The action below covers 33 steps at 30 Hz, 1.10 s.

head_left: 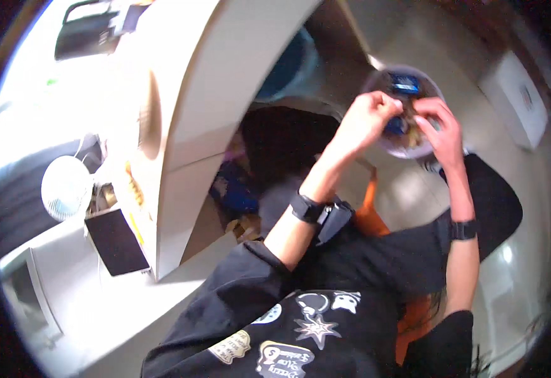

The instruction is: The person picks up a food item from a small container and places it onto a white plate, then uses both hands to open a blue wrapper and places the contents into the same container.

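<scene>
Both my hands are over a round bin (414, 152) with a pale rim, which stands on the floor and holds mixed litter. Inside it lies a blue packet (405, 84) bearing writing, and a second dark blue piece (395, 125) shows below my hands. My left hand (370, 115) has its thumb and fingertips pinched together; blur hides whether anything small is between them. Close beside it, my right hand (443, 125) has curved fingers, with a gap between thumb and forefinger. Each wrist wears a black band.
A white table (91, 293) stands at left, with a white fan (66, 188) and a dark box (117, 241) by its upright panel (209, 99). An orange seat (370, 215) is beneath me. A blue tub (287, 66) sits beyond the panel; a white box (516, 99) is at right.
</scene>
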### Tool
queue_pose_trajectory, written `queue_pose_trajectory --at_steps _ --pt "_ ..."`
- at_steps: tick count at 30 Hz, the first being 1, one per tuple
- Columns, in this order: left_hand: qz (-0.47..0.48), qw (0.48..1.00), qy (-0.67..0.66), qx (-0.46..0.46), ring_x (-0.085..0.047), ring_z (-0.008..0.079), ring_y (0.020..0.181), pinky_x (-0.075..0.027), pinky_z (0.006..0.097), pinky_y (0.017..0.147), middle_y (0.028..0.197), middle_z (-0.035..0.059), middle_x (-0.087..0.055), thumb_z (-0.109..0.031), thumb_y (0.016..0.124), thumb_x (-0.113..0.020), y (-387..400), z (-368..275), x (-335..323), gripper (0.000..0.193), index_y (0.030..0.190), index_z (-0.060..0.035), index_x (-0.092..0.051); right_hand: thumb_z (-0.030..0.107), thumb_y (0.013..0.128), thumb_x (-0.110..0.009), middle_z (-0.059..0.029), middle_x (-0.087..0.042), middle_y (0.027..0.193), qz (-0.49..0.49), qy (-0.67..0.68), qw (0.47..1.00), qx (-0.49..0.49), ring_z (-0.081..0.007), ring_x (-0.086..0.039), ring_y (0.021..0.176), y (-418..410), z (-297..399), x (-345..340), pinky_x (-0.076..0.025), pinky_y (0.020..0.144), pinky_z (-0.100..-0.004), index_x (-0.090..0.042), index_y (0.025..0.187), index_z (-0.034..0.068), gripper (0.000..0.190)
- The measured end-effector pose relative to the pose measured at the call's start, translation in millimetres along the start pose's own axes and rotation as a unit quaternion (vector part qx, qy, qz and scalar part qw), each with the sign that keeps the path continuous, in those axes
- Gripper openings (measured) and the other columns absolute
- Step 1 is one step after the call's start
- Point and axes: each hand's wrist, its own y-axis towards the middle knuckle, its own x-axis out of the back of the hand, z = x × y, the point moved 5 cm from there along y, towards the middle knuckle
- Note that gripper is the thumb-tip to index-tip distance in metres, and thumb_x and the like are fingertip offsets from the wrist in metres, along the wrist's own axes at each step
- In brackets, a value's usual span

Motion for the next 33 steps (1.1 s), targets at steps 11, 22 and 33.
queue_pose_trajectory --at_steps 11,22,33 --pt "-0.258 0.952 -0.062 -0.151 -0.037 0.004 0.051 -0.031 0.0195 0.043 0.072 -0.0029 -0.051 -0.024 0.093 -0.057 -198 -147 195 0.022 0.095 -0.0028 -0.06 0.0 0.083 -0.059 -0.0058 -0.06 0.095 0.054 -0.004 0.995 -0.084 -0.0143 -0.057 0.091 -17 -30 -16 -0.043 0.081 -0.0247 -0.061 0.09 -0.001 0.007" --pt "-0.466 0.837 0.278 -0.07 -0.052 0.0104 0.073 -0.043 0.0268 0.07 0.084 0.0066 -0.063 -0.027 0.096 -0.052 -214 -143 330 0.028 0.107 -0.002 -0.059 0.001 0.082 -0.059 -0.0054 -0.058 0.084 0.083 -0.065 0.99 -0.094 -0.0149 -0.058 0.082 -21 -21 -20 -0.044 0.075 -0.0256 -0.06 0.085 -0.001 0.004" --pt "-0.39 0.916 0.066 -0.069 -0.036 0.0042 0.057 -0.029 0.0214 0.051 0.067 -0.0051 -0.042 -0.013 0.083 -0.048 -196 -139 258 0.015 0.088 -0.0048 -0.059 0.002 0.082 -0.059 -0.0081 -0.06 0.085 0.095 -0.093 0.986 -0.105 -0.0186 -0.06 0.083 -25 -12 -17 -0.046 0.075 -0.0282 -0.061 0.087 -0.001 0.006"
